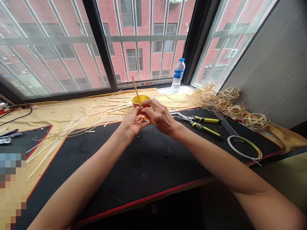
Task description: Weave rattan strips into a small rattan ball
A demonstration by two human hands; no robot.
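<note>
Both my hands meet above the black mat, close to the yellow cup. A narrow bamboo strip rises from between my fingers, its upper end pointing toward the window. My right hand pinches the strip's lower part between thumb and fingers. From the left, my left hand also grips it near its thumb and fingertips, with its other fingers curled loosely below. My fingers hide the lower end of the strip. The cup stands just behind my hands and is partly covered by them.
Long loose bamboo strips spread over the left and back of the table. Yellow-handled pliers, a ruler and a roll of tape lie right. Several woven balls line the wall. A water bottle stands by the window.
</note>
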